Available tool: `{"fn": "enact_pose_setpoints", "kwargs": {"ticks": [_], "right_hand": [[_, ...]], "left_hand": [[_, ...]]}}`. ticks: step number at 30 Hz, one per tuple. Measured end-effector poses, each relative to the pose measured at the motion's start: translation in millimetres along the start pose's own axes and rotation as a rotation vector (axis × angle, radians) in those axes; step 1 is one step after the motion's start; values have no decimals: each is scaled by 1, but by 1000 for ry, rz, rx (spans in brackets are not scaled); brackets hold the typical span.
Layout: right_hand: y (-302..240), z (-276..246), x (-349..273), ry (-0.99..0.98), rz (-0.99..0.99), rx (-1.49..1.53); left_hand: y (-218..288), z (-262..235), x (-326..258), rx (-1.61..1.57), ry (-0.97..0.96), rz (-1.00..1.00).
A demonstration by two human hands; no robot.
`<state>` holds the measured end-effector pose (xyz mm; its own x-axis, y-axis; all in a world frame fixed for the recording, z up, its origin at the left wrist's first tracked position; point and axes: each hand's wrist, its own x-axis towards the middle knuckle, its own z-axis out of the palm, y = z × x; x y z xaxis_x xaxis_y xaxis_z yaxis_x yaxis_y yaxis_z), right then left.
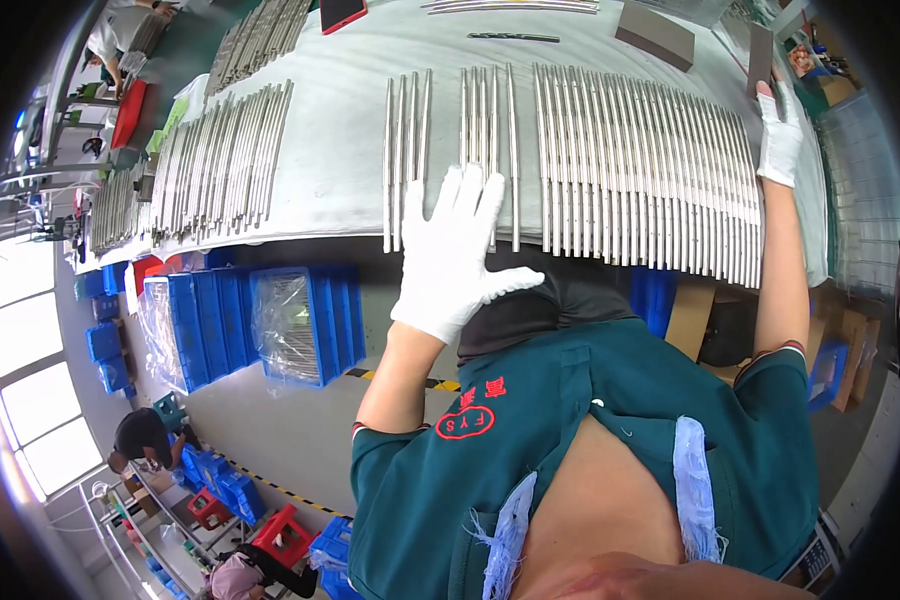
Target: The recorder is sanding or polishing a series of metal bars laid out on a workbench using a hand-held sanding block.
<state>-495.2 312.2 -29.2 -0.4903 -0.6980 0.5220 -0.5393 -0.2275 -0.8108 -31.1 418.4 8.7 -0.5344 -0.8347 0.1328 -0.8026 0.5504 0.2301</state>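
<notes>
My left hand (450, 255), in a white glove, lies with fingers spread over the near ends of a small group of thin metal rods (478, 120). To its left, several more rods (400, 130) lie side by side, and a single rod (513, 150) sits just to its right. A wide row of stepped metal rods (640, 170) fills the table's right half. Beyond that row's right end, my gloved right hand (782, 135) closes on the near end of a narrow grey-brown block (760, 60); one fingertip is bare.
A similar grey-brown block (655, 35), a drill bit (513, 37) and a red-edged phone (343, 14) lie toward the back. More rod rows (220, 160) cover the table's left. Blue crates (210, 325) stand below the edge. Other people (145, 440) are at the lower left.
</notes>
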Motion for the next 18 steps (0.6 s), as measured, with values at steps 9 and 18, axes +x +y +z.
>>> {"fn": "enact_pose_setpoints", "kwargs": {"ticks": [9,18], "right_hand": [[-17,3,-6,30,41,9],[-8,-3,-2,-7,-1,-43]], "left_hand": [[31,10,17,-108,19,131],[8,-8,5,104,-27,-2]]}}
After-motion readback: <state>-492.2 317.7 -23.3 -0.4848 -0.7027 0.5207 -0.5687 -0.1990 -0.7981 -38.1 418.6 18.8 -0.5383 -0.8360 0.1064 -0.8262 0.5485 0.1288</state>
